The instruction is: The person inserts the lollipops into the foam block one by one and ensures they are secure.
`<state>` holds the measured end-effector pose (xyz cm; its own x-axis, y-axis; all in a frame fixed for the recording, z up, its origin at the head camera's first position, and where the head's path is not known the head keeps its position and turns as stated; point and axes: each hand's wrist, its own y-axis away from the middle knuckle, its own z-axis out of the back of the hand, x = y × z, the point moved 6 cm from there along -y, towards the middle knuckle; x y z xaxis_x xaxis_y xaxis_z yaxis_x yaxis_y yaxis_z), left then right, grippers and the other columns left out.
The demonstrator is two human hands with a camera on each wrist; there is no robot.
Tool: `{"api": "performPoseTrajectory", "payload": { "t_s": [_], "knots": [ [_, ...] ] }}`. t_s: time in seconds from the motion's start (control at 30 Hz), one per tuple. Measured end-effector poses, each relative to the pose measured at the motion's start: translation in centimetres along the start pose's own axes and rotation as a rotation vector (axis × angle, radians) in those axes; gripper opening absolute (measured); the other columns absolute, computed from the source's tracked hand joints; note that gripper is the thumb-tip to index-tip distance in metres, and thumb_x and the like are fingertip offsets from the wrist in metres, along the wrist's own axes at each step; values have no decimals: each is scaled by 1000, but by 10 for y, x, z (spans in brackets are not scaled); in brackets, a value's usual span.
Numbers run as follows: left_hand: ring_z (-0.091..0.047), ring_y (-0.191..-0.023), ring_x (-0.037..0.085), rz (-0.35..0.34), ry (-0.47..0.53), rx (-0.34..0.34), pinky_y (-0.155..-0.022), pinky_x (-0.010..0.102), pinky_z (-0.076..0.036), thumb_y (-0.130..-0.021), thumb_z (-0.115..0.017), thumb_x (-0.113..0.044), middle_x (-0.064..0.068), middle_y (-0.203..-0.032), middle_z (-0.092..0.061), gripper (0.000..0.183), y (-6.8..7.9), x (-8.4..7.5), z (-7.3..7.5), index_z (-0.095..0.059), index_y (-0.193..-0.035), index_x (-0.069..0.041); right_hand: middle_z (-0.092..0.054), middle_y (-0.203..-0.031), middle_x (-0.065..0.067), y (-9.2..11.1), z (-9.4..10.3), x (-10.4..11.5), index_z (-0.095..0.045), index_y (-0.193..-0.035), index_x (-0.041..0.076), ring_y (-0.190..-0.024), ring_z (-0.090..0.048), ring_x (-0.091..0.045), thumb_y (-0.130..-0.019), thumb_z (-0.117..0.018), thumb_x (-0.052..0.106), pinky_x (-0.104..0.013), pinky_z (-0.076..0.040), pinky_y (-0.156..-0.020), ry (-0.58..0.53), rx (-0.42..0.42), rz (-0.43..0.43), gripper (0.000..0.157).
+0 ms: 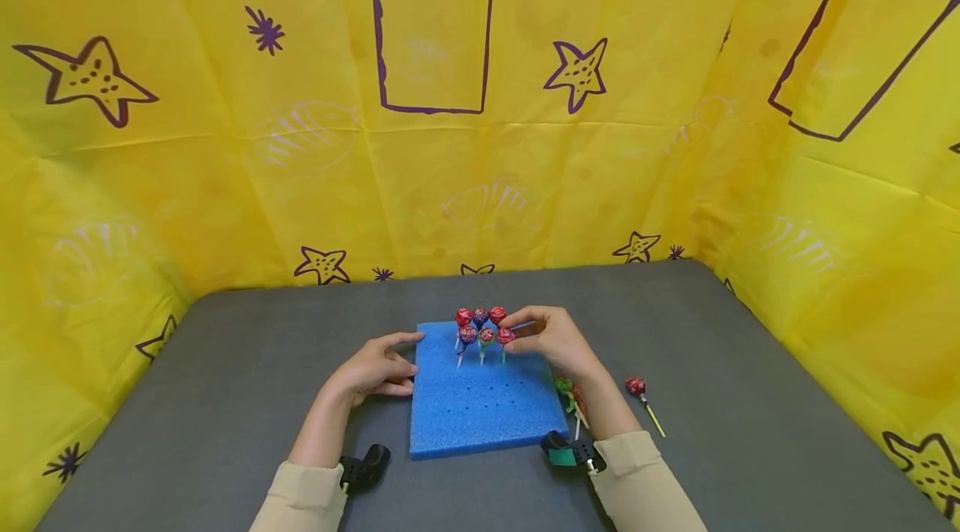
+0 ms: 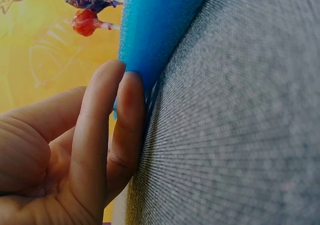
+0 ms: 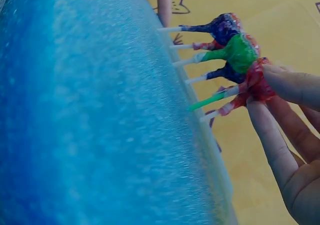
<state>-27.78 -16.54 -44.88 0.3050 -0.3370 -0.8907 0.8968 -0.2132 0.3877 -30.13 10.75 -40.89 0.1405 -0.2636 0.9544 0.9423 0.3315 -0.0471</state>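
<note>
A blue foam block [image 1: 480, 424] lies on the table with lollipops standing upright in it, in two rows near its far edge. My right hand [image 1: 553, 340] pinches the wrapped head of a red lollipop [image 3: 258, 80] between thumb and fingers. Its green stick meets the foam at the right end of the nearer row. Beside it in that row are a lollipop with a green wrapper [image 3: 242, 54] and a purple one [image 1: 467, 335]. At the block's left edge, my left hand [image 1: 377, 367] rests its fingertips against the foam's side.
Right of the block, a loose red lollipop [image 1: 636, 386] with a yellow-green stick lies on the grey table [image 1: 750, 432]. More lollipops, one with a green wrapper [image 1: 564, 386], lie by the right forearm, partly hidden. Small holes dot the nearer foam. A yellow curtain [image 1: 300, 182] stands behind.
</note>
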Motion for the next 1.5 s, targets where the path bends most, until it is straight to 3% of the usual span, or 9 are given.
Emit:
{"api": "performPoseTrajectory", "payload": {
  "t_s": [0.23,0.37,0.63,0.77,1.1,1.27,1.5],
  "knots": [
    [-66,-67,13,8,1,-18,-63,26,-62,-92,-63,-3,14,-95,-64,61,-1,0,-1,-43,-149,-14,-65,-126,-26,6,10,10,-68,-118,-1,-112,-67,-36,-82,-78,10,-40,-60,-91,7,-15,15,39],
    [-66,-67,13,6,1,-20,-63,27,-62,-93,-63,-2,14,-96,-64,60,0,1,-1,-44,-149,-14,-66,-124,-24,9,23,12,-69,-118,2,-109,-68,-31,-83,-77,14,-39,-59,-93,40,-54,8,38],
    [-67,-69,14,14,1,-18,-64,27,-62,-93,-62,-3,15,-97,-64,60,1,-1,0,-43,-149,-14,-72,-118,-15,25,64,8,-70,-116,8,-101,-71,-17,-85,-77,23,-27,-58,-89,146,-127,8,35],
    [-68,-68,14,18,-4,-15,-64,27,-62,-93,-63,-4,15,-98,-64,61,0,-1,1,-43,-149,-14,-69,-123,-19,38,89,1,-68,-120,5,-103,-70,-16,-86,-76,26,-23,-56,-88,206,-136,-27,41],
    [-67,-69,14,22,8,-15,-65,28,-63,-93,-63,-4,15,-97,-63,60,0,0,0,-43,-149,-14,-62,-133,-23,66,128,-24,-60,-131,1,-112,-66,-27,-90,-71,30,-25,-57,-88,279,-83,-154,52],
    [-64,-69,14,22,17,-26,-65,28,-63,-93,-63,-4,12,-92,-61,60,0,0,-1,-43,-149,-14,-65,-127,-24,70,133,-34,-61,-129,-2,-101,-67,-18,-90,-71,26,-25,-59,-83,308,-16,-180,49],
    [-62,-70,14,15,24,-17,-65,28,-63,-93,-63,-4,11,-90,-60,60,0,1,0,-43,-149,-14,-67,-123,-25,75,136,-46,-61,-126,-7,-94,-71,-16,-89,-71,22,-24,-60,-80,294,99,-212,48]
  ]
}}
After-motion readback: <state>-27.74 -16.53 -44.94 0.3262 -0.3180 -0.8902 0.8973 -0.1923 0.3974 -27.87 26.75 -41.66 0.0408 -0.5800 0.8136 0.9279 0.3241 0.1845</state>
